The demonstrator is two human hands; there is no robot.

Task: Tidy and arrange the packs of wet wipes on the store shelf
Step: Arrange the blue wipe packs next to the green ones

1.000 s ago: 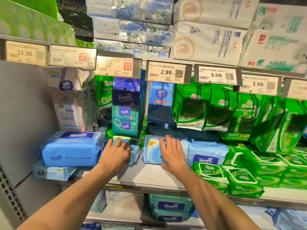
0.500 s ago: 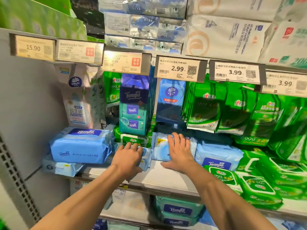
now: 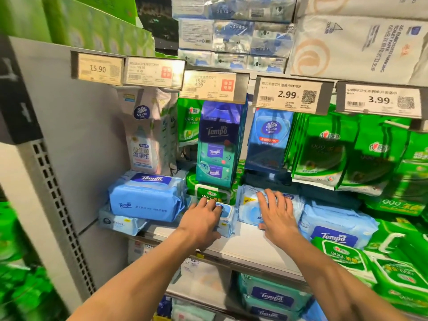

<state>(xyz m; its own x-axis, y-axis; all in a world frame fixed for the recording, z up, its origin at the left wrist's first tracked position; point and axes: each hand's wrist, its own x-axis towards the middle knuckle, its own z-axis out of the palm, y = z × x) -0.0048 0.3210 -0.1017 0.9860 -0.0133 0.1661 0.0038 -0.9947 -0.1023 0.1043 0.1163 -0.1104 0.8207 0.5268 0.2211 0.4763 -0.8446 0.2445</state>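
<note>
My left hand (image 3: 202,217) is closed over a small light-blue pack of wet wipes (image 3: 227,219) on the white shelf (image 3: 243,245). My right hand (image 3: 275,210) lies flat, fingers spread, on a pale-blue wipes pack (image 3: 249,205) just to the right. A large blue Tempo pack (image 3: 146,196) sits at the left on a flatter pale pack (image 3: 120,222). Another blue Tempo pack (image 3: 335,225) lies right of my right hand. A green 999 pack (image 3: 212,193) lies behind my left hand.
Green 999 packs (image 3: 342,256) crowd the shelf's right end. Hanging packs fill the back: Vinda white (image 3: 143,133), Tempo blue (image 3: 217,142), Vinda blue (image 3: 268,140), green (image 3: 324,149). Price tags (image 3: 287,95) line the upper shelf edge. A grey upright panel (image 3: 76,147) closes the left side.
The view has drifted left, so the shelf contents sit further right in frame. Both hands stay on the same two packs, pushed slightly deeper onto the shelf.
</note>
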